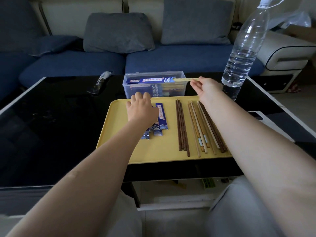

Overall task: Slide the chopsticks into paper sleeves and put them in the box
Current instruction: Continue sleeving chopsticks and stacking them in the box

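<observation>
A clear plastic box (126, 88) stands behind the yellow tray (164, 151) and holds several sleeved chopsticks. My right hand (206, 88) pinches the bare end of a sleeved pair of chopsticks (153, 80) that lies across the box's top. My left hand (141, 108) rests palm down on a stack of blue paper sleeves (161, 119) on the tray's left half. Dark brown chopsticks (182, 129) and light bamboo chopsticks (199, 132) lie loose on the tray's right half.
A tall water bottle (242, 53) stands at the table's right rear, close to my right hand. A crumpled dark wrapper (100, 82) lies on the black glass table (56, 120) at the left rear. A blue sofa with cushions is behind.
</observation>
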`<move>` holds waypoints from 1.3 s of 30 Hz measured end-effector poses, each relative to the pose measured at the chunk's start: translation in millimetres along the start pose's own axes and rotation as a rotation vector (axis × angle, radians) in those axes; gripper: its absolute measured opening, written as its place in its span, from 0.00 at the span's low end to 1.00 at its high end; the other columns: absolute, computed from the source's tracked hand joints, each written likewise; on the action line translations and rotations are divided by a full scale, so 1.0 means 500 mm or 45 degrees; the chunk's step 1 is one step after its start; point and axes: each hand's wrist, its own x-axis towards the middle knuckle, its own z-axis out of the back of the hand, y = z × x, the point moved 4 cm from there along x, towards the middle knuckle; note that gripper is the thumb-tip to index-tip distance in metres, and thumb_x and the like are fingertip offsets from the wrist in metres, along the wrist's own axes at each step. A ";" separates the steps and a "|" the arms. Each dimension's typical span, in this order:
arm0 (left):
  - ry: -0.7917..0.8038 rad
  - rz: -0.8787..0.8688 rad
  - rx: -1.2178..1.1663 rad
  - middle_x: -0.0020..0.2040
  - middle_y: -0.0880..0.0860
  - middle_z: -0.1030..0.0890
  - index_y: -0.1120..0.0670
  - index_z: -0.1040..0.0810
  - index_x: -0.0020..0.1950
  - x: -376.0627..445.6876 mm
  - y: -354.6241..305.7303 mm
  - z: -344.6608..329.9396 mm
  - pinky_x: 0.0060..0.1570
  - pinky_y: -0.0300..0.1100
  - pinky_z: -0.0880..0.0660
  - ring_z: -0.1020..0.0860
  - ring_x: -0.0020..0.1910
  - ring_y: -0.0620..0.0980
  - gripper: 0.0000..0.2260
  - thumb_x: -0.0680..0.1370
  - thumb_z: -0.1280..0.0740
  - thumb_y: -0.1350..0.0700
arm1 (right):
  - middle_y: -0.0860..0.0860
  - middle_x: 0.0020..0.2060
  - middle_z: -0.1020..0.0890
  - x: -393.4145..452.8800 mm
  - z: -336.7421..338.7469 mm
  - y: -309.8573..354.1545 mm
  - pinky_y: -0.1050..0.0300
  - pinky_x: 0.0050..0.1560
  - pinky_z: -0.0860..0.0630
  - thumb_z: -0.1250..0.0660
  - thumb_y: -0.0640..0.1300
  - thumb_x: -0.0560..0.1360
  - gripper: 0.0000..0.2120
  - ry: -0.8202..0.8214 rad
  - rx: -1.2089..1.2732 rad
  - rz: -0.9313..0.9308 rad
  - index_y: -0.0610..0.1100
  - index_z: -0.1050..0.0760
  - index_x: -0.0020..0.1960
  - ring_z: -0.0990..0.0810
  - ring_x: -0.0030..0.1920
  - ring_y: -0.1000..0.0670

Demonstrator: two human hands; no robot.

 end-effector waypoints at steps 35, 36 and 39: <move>0.430 -0.117 0.156 0.63 0.59 0.28 0.54 0.27 0.68 0.012 0.021 -0.049 0.57 0.49 0.27 0.29 0.62 0.58 0.18 0.81 0.38 0.49 | 0.47 0.34 0.27 -0.118 -0.065 -0.184 0.60 0.32 0.33 0.30 0.56 0.77 0.18 0.600 -2.641 0.177 0.42 0.28 0.53 0.26 0.36 0.49; 0.445 -0.128 0.165 0.64 0.59 0.28 0.54 0.27 0.69 0.010 0.021 -0.050 0.58 0.49 0.26 0.29 0.62 0.58 0.18 0.81 0.38 0.48 | 0.47 0.34 0.27 -0.119 -0.059 -0.181 0.60 0.31 0.33 0.29 0.56 0.77 0.18 0.567 -2.617 0.158 0.41 0.29 0.51 0.27 0.34 0.50; 0.480 -0.131 0.170 0.65 0.59 0.29 0.54 0.27 0.68 0.007 0.023 -0.050 0.60 0.51 0.26 0.29 0.63 0.58 0.17 0.81 0.38 0.50 | 0.47 0.35 0.27 -0.116 -0.049 -0.180 0.60 0.32 0.32 0.29 0.54 0.77 0.17 0.526 -2.592 0.180 0.42 0.29 0.52 0.25 0.38 0.48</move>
